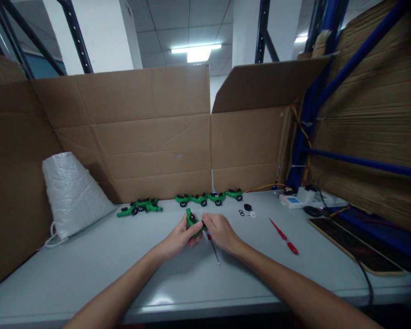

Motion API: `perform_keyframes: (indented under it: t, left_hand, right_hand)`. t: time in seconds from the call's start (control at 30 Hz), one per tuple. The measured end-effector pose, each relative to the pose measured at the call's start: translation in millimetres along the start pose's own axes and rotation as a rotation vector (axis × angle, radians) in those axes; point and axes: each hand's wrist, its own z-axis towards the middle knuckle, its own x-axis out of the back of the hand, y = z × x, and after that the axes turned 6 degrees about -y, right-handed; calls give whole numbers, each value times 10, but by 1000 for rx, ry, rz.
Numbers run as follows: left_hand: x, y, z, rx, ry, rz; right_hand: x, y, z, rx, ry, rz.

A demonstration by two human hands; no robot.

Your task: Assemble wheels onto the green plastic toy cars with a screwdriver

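Over the middle of the grey table (89,269), my left hand (178,238) grips a small green plastic fitting (192,220) with a black part. My right hand (221,232) touches the same fitting from the right and also holds a thin screwdriver (213,246), whose shaft points down toward me. Two rows of finished-looking green fittings lie along the cardboard wall, one row (140,207) at the left and another row (208,198) at the centre.
A red-handled screwdriver (283,236) lies right of my hands. Small black rings and a white part (246,210) sit near the fittings. A white woven sack (70,194) stands at the left. A power strip (304,198), cables and a dark flat board (354,244) occupy the right.
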Motion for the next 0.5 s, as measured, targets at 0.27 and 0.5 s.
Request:
perform_keyframes:
  t: [0.27, 0.5]
  left_hand:
    - [5, -9, -5, -12, -21, 5]
    - [8, 10, -5, -4, -21, 11]
  right_hand:
    - [6, -31, -20, -19, -16, -3]
    - [21, -60, -20, -30, -14, -28]
